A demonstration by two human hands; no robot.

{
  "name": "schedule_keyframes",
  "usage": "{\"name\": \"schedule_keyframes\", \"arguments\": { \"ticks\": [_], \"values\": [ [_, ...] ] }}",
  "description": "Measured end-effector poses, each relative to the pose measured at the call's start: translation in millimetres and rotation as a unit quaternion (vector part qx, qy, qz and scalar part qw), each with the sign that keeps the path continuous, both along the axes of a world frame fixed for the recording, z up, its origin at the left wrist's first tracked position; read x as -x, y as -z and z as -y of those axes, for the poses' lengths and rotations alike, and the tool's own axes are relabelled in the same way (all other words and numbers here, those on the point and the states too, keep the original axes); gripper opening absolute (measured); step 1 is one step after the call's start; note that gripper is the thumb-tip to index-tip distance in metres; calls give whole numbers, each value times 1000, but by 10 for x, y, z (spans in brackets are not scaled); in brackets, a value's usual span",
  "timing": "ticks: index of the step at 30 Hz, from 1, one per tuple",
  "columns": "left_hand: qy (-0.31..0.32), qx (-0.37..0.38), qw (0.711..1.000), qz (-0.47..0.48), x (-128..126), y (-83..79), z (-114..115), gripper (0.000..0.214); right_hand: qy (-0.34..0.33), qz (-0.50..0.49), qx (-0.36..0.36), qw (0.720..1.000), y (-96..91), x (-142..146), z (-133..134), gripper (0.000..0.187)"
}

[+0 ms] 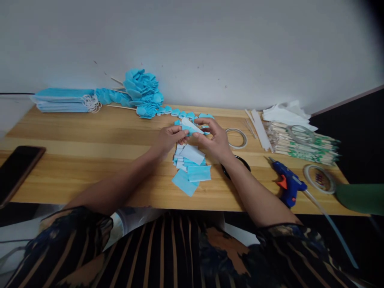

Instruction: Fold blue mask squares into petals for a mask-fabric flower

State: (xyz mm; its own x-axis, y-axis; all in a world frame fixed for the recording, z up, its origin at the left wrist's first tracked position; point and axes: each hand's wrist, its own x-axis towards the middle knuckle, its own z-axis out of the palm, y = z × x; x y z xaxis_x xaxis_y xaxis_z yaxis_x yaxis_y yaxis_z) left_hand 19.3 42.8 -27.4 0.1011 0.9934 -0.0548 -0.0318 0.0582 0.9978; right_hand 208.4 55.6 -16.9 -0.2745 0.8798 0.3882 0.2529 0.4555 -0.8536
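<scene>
Between my two hands, above the middle of the table, is a folded piece of blue-and-white mask fabric (192,127). My left hand (171,138) pinches its left end between thumb and fingers. At its right end, my right hand (213,138) grips it with the thumb below and the fingers curved over. Just below the hands lies a loose pile of cut blue and white fabric pieces (199,173). Behind them a row of small folded blue pieces (175,113) runs along the back of the table, partly hidden by my hands.
Blue fabric flowers (142,92) on sticks and stacked masks (64,100) lie at back left, a phone (19,170) at front left. Rightward are a tape roll (245,140), a black ring (243,161), a blue glue gun (288,182) and packaged chopsticks (300,144) on the table (120,188).
</scene>
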Motion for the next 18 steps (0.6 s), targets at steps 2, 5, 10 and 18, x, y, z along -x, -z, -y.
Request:
{"name": "schedule_keyframes", "arguments": {
  "ticks": [2,5,10,18],
  "values": [
    [3,-3,1000,4,0,5,-1,32,-6,13,-8,1000,-1,-2,-6,28],
    [14,-17,1000,-11,1,8,6,31,-8,21,-7,1000,24,1,-15,17],
    [23,-15,1000,-9,10,23,-2,33,-3,24,-8,1000,61,-2,-39,16],
    [26,-22,999,-11,43,13,-19,39,-19,18,-33,999,64,-17,-50,18]
  ]
}}
